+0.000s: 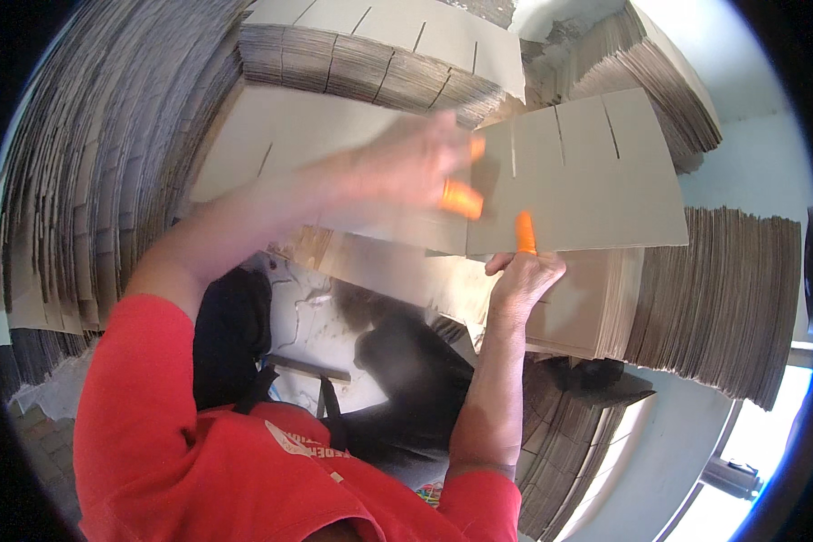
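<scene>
A pale cardboard sheet with several slots along its far edge (596, 185) lies tilted in front of me, its left part beside another slotted cardboard sheet (253, 135). My right hand (526, 275) grips the near edge of the right-hand sheet. Its orange-covered finger rests on top; the remaining fingers are curled at the edge and partly hidden. Above the place where the two sheets meet, my left hand (406, 167) is smeared by motion. Orange covers show on its fingers, but whether it holds anything cannot be made out.
Tall stacks of cardboard (108, 154) rise on the left. Another slotted stack (370, 68) stands at the far side, with more at the far right (650, 81) and right (718, 303). Below the sheets, a cardboard pile (596, 303) sits near my right forearm.
</scene>
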`<control>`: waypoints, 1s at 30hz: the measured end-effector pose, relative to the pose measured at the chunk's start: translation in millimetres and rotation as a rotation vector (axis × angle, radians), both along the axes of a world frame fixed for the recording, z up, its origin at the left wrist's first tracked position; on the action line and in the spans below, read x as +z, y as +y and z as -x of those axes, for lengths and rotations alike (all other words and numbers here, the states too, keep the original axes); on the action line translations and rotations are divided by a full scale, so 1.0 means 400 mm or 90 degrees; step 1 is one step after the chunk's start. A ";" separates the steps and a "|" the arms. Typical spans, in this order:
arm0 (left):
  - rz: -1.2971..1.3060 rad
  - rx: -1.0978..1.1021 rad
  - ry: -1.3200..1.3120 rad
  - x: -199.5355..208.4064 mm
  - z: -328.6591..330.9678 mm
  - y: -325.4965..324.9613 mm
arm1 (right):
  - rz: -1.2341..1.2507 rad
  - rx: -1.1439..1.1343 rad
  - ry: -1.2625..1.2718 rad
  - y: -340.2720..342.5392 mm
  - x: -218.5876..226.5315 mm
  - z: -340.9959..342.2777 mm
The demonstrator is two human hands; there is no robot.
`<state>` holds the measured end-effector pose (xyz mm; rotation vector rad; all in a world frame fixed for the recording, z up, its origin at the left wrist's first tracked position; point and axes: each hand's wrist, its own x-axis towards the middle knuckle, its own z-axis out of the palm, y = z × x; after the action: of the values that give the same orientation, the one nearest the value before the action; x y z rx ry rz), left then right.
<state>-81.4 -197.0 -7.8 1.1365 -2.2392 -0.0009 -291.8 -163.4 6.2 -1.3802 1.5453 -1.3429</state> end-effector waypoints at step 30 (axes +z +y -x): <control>0.272 0.124 -0.403 -0.013 -0.143 -0.280 | -0.017 0.063 -0.013 0.008 -0.003 -0.013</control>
<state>-24.3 -309.1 -12.8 1.2126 -2.4557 0.9917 -286.7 -160.1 4.9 -1.4035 1.4578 -1.2680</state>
